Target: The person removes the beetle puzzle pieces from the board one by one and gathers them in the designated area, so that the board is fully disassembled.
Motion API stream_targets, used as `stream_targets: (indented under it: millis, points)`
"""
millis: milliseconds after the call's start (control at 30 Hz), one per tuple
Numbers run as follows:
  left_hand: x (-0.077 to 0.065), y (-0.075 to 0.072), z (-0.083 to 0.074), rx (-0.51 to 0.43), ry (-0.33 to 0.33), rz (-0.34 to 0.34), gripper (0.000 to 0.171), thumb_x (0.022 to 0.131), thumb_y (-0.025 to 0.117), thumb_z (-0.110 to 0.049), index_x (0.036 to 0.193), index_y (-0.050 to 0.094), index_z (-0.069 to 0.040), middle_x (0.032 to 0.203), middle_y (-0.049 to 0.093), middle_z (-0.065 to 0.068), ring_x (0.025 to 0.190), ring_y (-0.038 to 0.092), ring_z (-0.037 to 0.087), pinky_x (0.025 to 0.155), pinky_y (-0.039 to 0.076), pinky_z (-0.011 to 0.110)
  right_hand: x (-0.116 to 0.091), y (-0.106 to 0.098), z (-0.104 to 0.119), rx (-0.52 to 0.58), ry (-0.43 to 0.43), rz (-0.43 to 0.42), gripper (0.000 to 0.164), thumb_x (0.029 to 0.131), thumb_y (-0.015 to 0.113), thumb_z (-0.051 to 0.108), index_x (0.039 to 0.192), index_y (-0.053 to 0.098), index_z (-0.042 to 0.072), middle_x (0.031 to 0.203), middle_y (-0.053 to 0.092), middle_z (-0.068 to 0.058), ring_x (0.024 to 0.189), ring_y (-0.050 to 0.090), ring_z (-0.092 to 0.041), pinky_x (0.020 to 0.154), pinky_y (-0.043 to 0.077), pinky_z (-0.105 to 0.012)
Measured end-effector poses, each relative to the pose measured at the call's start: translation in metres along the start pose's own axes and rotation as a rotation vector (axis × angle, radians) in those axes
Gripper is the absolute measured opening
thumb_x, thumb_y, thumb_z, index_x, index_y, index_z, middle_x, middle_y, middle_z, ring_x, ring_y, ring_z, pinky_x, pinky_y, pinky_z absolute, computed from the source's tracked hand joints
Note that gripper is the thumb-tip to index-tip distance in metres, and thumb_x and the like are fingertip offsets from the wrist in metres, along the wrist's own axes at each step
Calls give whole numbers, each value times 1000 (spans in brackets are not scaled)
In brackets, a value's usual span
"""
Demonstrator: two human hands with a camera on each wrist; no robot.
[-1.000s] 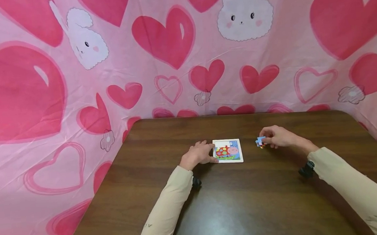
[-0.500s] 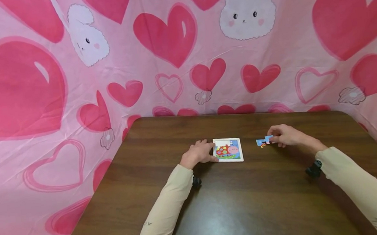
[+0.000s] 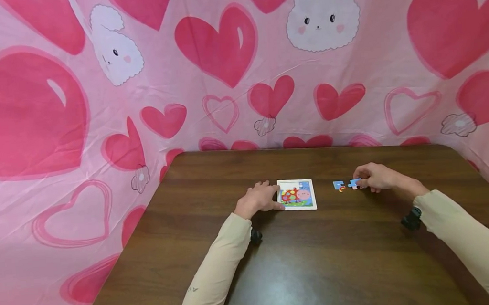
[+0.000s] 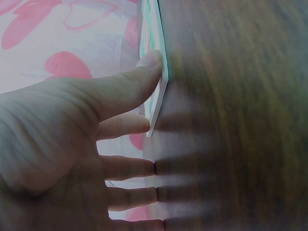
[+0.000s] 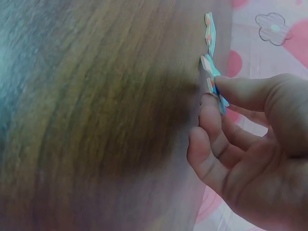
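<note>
A square jigsaw puzzle board (image 3: pixel 303 208) with a white rim lies on the table, showing a ladybug picture with a white gap at its upper left. My left hand (image 3: pixel 257 200) rests at its left side. In the left wrist view the thumb (image 4: pixel 130 86) lies on the board's rim, and the other fingers stretch straight to the tabletop. To the right, my right hand (image 3: pixel 377 177) pinches a blue puzzle piece (image 3: pixel 353 183) between thumb and fingers, low over the table. Just left of it another puzzle piece (image 3: pixel 338 186) lies loose, blue with a red and yellow part.
The brown wooden table (image 3: pixel 279 264) spreads out toward me and around the board. A pink cloth (image 3: pixel 219 44) with hearts and rabbits hangs behind and at the sides. Black wrist cameras sit on both arms, the right one (image 3: pixel 411 219) close above the tabletop.
My right hand has moved right with one puzzle piece, drawing it apart from the other piece, which now lies separate on the table. The left hand and the board have stayed in place.
</note>
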State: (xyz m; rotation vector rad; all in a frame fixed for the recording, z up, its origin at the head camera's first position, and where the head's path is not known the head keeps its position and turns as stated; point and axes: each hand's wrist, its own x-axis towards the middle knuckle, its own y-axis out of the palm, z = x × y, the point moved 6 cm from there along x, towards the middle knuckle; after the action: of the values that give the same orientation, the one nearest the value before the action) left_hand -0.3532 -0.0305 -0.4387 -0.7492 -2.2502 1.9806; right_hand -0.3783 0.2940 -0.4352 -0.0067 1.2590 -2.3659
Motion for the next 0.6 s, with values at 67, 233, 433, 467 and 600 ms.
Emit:
stream_targets:
  millis: [67, 233, 433, 467, 600]
  points:
    - [0, 0, 0, 0, -2, 0, 72, 79, 65, -54, 141, 40, -25, 149, 31, 7, 136, 25, 30, 107, 25, 51, 0, 0, 0, -12, 6, 5, 15, 90, 59, 12, 101, 57, 2, 72, 60, -4, 55, 52, -19, 48, 48, -34]
    - [1, 1, 1, 5, -1, 0, 73, 79, 65, -54, 141, 40, -25, 149, 31, 7, 136, 25, 30, 107, 25, 51, -2, -1, -1, -10, 31, 7, 14, 90, 60, 13, 100, 58, 3, 68, 57, -4, 53, 50, -18, 47, 48, -33]
    - [1, 0, 2, -1, -8, 5, 74, 78, 65, -55, 141, 39, -26, 150, 30, 7, 137, 24, 30, 107, 25, 51, 0, -3, -9, -52, 81, -20, 25, 86, 65, 22, 93, 52, 3, 66, 55, -3, 51, 50, -17, 46, 46, -30]
    - [1, 0, 2, -2, -8, 5, 74, 78, 65, -55, 141, 39, -26, 150, 30, 7, 137, 24, 30, 107, 25, 51, 1, -4, -10, -75, 94, -27, 27, 85, 67, 24, 92, 51, 3, 66, 54, -3, 51, 50, -16, 46, 46, -30]
    - [1, 0, 1, -12, -2, 4, 74, 78, 65, -54, 141, 39, -26, 150, 30, 8, 137, 24, 31, 107, 24, 52, 2, -7, -8, -156, 116, -49, 31, 81, 71, 28, 88, 51, 4, 66, 51, -4, 54, 48, -15, 47, 42, -28]
